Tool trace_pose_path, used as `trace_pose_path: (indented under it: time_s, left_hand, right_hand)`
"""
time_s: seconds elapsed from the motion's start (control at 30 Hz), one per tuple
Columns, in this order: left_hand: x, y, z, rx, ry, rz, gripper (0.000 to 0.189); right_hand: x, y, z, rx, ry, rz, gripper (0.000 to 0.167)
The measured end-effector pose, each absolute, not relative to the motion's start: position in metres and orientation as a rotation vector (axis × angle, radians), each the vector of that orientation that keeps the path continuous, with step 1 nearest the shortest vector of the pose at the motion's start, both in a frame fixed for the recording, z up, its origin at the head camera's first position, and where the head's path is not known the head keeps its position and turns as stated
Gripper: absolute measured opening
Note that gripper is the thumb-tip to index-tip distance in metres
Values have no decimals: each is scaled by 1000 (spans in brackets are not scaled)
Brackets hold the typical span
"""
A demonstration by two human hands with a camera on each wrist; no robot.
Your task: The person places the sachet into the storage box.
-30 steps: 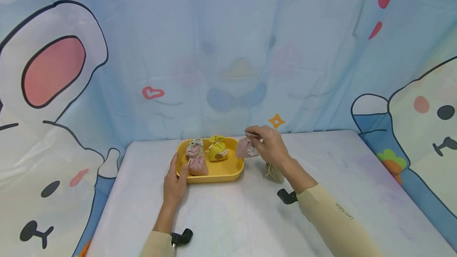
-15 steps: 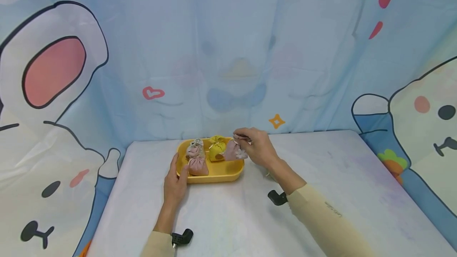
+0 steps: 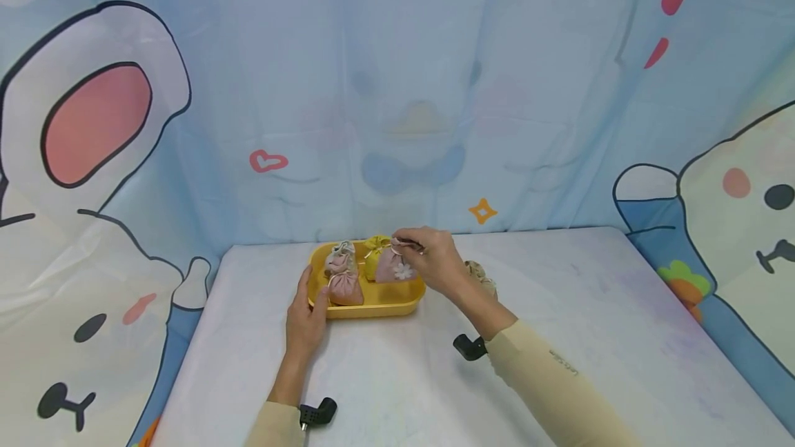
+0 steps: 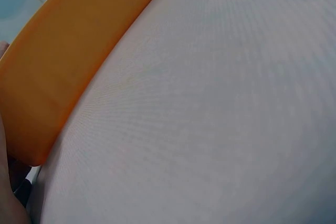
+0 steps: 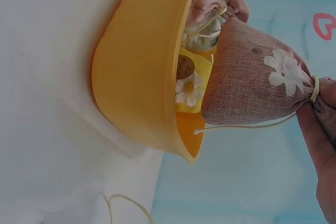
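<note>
My right hand (image 3: 431, 261) pinches the gathered neck of a dusty-pink drawstring pouch (image 3: 395, 267) with a white flower on it. In the right wrist view the pouch (image 5: 254, 74) hangs over the rim of a yellow tray (image 5: 142, 61). Inside the tray, a yellow pouch (image 3: 371, 269) is partly covered by the held one. Toward the tray's left end lie a pink pouch (image 3: 345, 290) and a paler pouch (image 3: 341, 254) behind it. My left hand (image 3: 304, 319) grips the tray's left end, thumb at the near corner.
An olive-beige pouch (image 3: 479, 276) lies on the white table (image 3: 385, 378) to the tray's right, partly hidden by the right forearm. A blue printed curtain (image 3: 397, 88) hangs behind the table. Each wrist carries a black camera (image 3: 318, 412).
My right hand has carried the dusty-pink pouch leftward, from beside the tray's right end to over the tray. The left hand and the tray have stayed in place.
</note>
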State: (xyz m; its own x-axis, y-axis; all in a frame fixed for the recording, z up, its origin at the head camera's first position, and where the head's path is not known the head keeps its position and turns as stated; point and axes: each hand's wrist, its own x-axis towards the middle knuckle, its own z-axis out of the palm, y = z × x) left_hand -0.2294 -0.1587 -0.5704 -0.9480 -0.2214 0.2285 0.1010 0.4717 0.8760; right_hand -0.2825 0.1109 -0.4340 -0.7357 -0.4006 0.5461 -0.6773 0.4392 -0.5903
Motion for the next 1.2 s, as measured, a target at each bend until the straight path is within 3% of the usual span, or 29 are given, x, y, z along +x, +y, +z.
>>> trace_pose_path:
  time_s: [1.2]
  left_hand:
    - [-231, -161, -572, 108, -2409, -1456, 64]
  right_hand:
    - [-285, 76, -460, 896, -2538, 1145, 17]
